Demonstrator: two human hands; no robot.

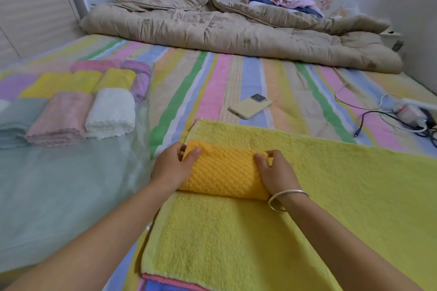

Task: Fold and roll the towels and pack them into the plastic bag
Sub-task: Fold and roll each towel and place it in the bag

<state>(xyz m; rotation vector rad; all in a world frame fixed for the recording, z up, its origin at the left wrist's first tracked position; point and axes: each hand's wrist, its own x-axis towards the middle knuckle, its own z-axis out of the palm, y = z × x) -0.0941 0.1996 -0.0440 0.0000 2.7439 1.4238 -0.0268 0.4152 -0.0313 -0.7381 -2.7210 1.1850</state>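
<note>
An orange towel [225,170] lies rolled into a thick cylinder on top of a spread yellow-green towel [343,184]. My left hand [173,165] grips its left end, thumb on top. My right hand [275,170] grips its right end, a silver bangle on that wrist. To the left lies a clear plastic bag [71,184]. Inside its far end sit several rolled towels: white [111,111], pink [59,120], yellow [115,79], purple [139,78] and pale green [14,123].
A phone [250,106] lies on the striped bedsheet beyond the towels. A charger block with cables [409,113] sits at the right edge. A beige quilt [236,33] is bunched across the far bed. Pink and blue towel edges [170,284] peek out below.
</note>
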